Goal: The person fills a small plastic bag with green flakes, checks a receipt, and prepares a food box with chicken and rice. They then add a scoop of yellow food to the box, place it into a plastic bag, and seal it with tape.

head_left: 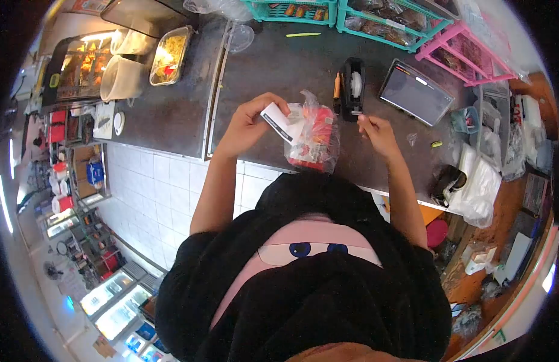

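My left hand (255,120) is closed on a white paper slip (281,125) with a black printed band. The slip overlaps the left side of a clear plastic bag (316,136) with red and white contents, lying near the counter's front edge. My right hand (376,133) is closed near the lower end of a black tape dispenser (354,90) with a pale roll; what its fingers pinch is too small to make out. An orange marker (337,85) lies just left of the dispenser.
A tablet (416,92) lies right of the dispenser. Teal baskets (391,24) and a pink basket (466,54) line the back. Food trays (171,55) stand at the left. White plastic bags (475,181) and a dark object (450,181) lie at the right front.
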A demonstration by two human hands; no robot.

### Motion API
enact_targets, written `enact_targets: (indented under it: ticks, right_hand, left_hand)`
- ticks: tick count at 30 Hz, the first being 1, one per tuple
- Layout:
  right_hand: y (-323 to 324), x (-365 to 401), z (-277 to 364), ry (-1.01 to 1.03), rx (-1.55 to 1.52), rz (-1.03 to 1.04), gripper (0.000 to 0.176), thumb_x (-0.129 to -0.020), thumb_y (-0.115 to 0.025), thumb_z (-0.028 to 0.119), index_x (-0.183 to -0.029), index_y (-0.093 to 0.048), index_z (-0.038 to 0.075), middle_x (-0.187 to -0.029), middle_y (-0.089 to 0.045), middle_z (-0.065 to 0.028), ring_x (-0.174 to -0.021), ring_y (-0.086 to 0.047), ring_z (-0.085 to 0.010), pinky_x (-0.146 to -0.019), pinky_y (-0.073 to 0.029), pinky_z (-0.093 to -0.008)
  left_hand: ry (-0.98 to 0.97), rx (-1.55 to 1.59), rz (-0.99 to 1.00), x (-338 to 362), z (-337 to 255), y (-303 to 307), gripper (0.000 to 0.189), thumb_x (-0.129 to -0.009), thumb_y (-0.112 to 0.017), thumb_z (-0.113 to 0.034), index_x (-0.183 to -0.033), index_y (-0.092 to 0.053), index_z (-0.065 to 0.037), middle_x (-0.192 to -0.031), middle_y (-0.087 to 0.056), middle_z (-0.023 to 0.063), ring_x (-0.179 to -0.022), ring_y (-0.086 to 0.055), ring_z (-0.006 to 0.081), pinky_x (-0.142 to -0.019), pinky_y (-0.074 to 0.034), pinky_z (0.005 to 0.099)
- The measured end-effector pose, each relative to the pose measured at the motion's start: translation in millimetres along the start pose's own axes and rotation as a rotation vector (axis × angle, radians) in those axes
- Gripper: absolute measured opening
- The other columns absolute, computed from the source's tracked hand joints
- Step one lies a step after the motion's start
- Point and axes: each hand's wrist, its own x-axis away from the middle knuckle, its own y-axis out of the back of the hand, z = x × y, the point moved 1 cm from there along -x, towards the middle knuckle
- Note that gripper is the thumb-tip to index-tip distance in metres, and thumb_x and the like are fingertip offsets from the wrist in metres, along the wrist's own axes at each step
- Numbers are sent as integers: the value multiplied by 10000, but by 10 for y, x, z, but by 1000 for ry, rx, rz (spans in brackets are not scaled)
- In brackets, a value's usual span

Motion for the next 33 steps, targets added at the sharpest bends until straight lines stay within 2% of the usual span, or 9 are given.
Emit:
enact_targets:
  ticks: [3, 9, 12, 18, 22, 24, 27, 30, 33]
  right_hand:
    - [139, 176, 1055, 537, 104, 140, 290, -982, -610, 237, -840, -660, -11, -832, -559, -12, -698, -552, -97, -642, -446, -259]
    - [113, 425, 1977, 632, 394, 603, 271, -912, -677, 223, -824, -670, -33, -794, -588, -75, -681, -587, -184, -648, -458, -338]
    - [37, 363, 1892, 596, 630, 528, 289, -856, -714, 300, -813, -725, 15, -759, -659, -159, -677, -637, -303, -656, -482, -399]
    - [-41, 252, 1626, 547, 543, 610, 295, -848, -726, 308, -797, -723, 17, -686, -681, -142, -611, -642, -277, -620, -479, -399]
    - [-71, 200, 1456, 405, 400, 799, 281, -883, -716, 244, -778, -700, -16, -687, -673, -97, -600, -618, -196, -625, -476, -349]
    - [-87, 89, 1210, 434, 443, 815, 292, -893, -710, 258, -767, -706, -5, -679, -685, -93, -573, -616, -184, -620, -480, -348]
    - [-121, -81, 1064, 184, 774, 728, 315, -870, -727, 326, -788, -717, 22, -754, -683, -82, -701, -635, -204, -665, -487, -358]
    - [-274, -400, 592, 653, 989, 450, 330, -805, -753, 387, -815, -740, 58, -855, -672, -92, -895, -634, -261, -752, -506, -402]
    - [-501, -765, 505, 795, 1040, 464, 312, -789, -735, 402, -846, -740, 95, -975, -626, -48, -1061, -551, -255, -868, -469, -419]
  left_hand:
    - [-46, -27, 12, -75, -2, -286, 295, -746, -524, 119, -978, -656, -7, -1129, -611, 71, -1112, -564, 187, -969, -423, 310]
    - [-109, -86, 41, -241, -99, -786, 246, -791, -588, 50, -1018, -662, -10, -1219, -580, 96, -1193, -540, 222, -1008, -418, 349]
    - [-105, -114, 66, -238, -112, -894, 266, -810, -596, 26, -1065, -664, -8, -1231, -579, 105, -1192, -548, 248, -1009, -420, 357]
    - [-52, -110, 76, 18, 3, -923, 295, -839, -658, -70, -1128, -660, -17, -1212, -590, 108, -1155, -572, 265, -1002, -426, 376]
    - [161, -158, 193, 246, 144, -987, 330, -824, -786, -270, -1055, -729, -43, -1212, -605, 113, -1163, -572, 260, -1008, -425, 373]
    - [319, -246, 171, 359, 340, -1030, 382, -798, -812, -358, -1025, -754, -56, -1111, -679, 128, -1042, -646, 251, -937, -473, 364]
    - [516, -403, 182, 555, 754, -1020, 463, -778, -813, -417, -1054, -746, -51, -995, -736, 147, -912, -698, 242, -862, -509, 360]
    - [678, -398, 121, 653, 1047, -987, 590, -731, -779, -569, -987, -761, -38, -973, -727, 194, -922, -702, 320, -854, -520, 388]
    - [760, -404, 162, 703, 1189, -947, 486, -772, -791, -502, -988, -771, -66, -929, -742, 136, -902, -701, 266, -850, -518, 371]
